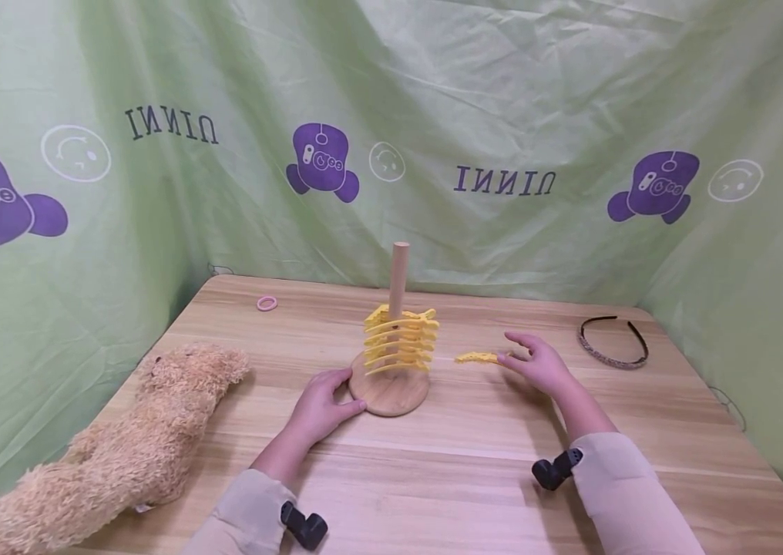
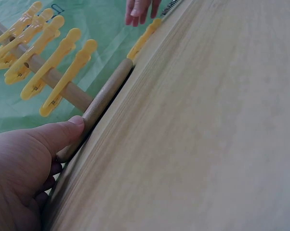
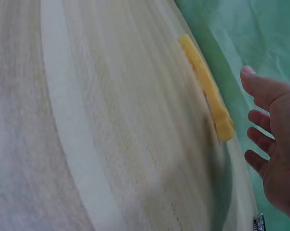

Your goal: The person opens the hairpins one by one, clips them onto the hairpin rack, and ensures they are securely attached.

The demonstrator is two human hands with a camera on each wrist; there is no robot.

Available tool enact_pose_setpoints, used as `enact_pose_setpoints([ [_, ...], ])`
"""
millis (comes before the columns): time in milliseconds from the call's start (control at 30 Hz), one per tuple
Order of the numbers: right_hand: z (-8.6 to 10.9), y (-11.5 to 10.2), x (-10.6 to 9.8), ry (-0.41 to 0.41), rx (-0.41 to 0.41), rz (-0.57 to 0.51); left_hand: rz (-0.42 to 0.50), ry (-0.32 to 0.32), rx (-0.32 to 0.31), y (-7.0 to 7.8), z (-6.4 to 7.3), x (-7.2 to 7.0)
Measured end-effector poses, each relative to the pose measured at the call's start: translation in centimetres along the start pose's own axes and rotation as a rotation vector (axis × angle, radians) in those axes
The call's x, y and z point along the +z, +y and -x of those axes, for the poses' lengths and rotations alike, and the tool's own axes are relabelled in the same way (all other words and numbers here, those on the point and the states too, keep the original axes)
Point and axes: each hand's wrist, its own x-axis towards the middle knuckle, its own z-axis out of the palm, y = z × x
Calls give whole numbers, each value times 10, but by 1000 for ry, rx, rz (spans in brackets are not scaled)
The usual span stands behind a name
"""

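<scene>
Several yellow banana hair clips [image 1: 400, 344] sit one above another around the post [image 1: 398, 270] of a wooden stand. The post rises upright from a round base [image 1: 389, 391]. At the base's left edge is my left hand [image 1: 318, 405], its thumb lying on the rim and the other fingers curled at the side, partly hidden in the left wrist view. One loose yellow banana clip [image 3: 207, 89] lies on the table to the right of the stand. My right hand [image 3: 277, 130] hovers beside it with fingers spread and nothing held; a gap shows between them.
A shaggy brown plush toy [image 1: 149, 432] lies along the table's left side. Toward the back left is a small pink ring [image 1: 267, 304]. A dark headband with a glittery band [image 1: 609, 359] lies at the right. Green printed cloth [image 1: 502, 92] hangs around the table.
</scene>
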Motion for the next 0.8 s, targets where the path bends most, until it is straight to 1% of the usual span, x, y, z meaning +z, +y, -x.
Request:
enact_pose_setpoints([
  [300, -5, 15, 3, -40, 47, 18, -1, -6, -4, 0, 0, 0],
  [533, -5, 20, 4, -53, 26, 49, -1, -6, -4, 0, 0, 0],
  [800, -5, 21, 4, -50, 37, 71, 1, -5, -3, 0, 0, 0],
])
